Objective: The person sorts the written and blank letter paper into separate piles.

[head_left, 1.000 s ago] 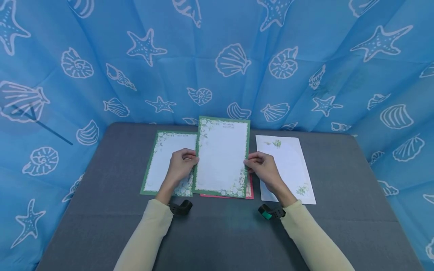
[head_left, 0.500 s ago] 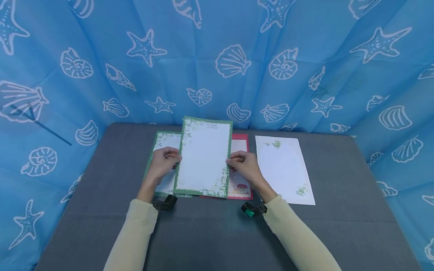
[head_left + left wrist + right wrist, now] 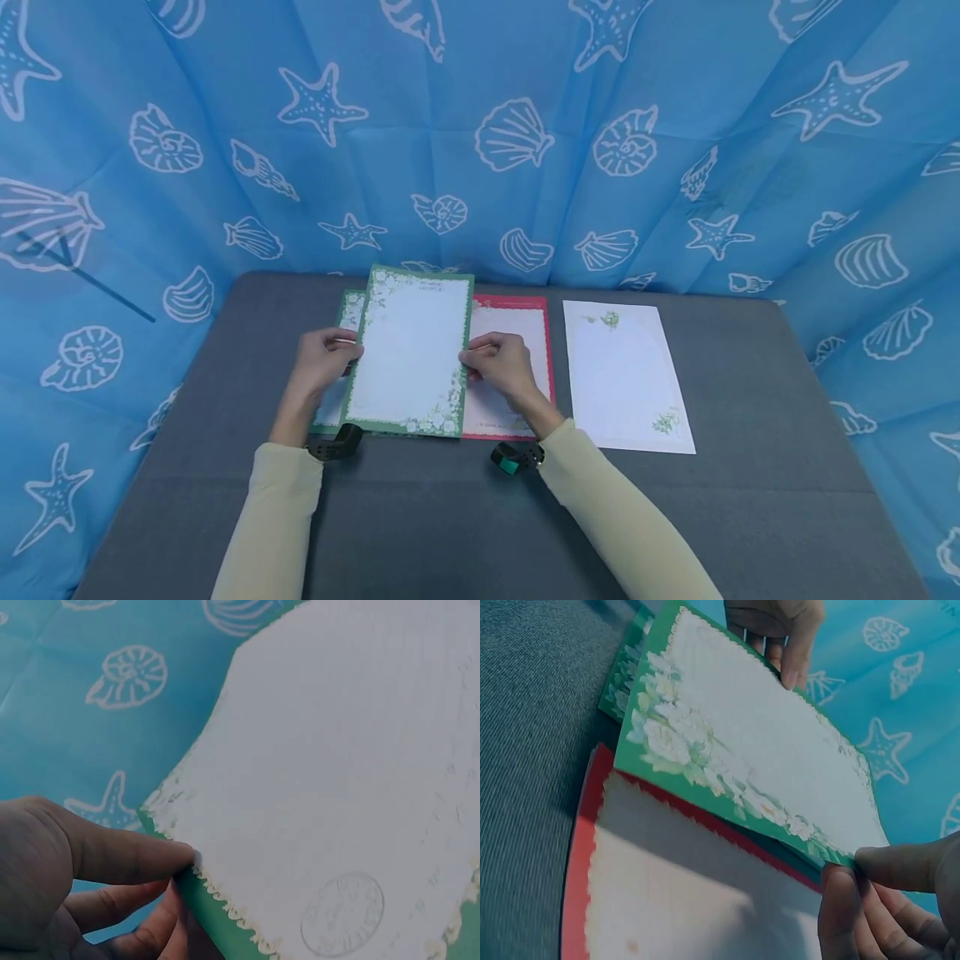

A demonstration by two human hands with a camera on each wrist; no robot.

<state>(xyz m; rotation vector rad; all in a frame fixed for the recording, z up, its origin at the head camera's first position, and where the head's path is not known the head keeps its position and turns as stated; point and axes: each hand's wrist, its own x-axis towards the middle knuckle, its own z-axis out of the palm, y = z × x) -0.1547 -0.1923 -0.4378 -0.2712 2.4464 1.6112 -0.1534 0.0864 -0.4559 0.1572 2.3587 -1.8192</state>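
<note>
Between both hands, a sheet of green-bordered stationery paper with white flowers is raised above the table. My left hand pinches its left edge, thumb on the front and fingers behind, as the left wrist view shows. At the right edge my right hand pinches it the same way. Partly covered beneath it lies another green-bordered sheet, its left strip showing. A red-bordered sheet lies on the table to the right, partly hidden by the raised sheet and my right hand.
A white sheet with small green leaf prints lies apart on the right of the grey table. Behind the table hangs a blue curtain with shells and starfish. Each wrist wears a black band.
Both hands have carried the green-bordered sheet leftward, from over the red-bordered sheet to over the other green-bordered one. More of the red-bordered sheet now shows.
</note>
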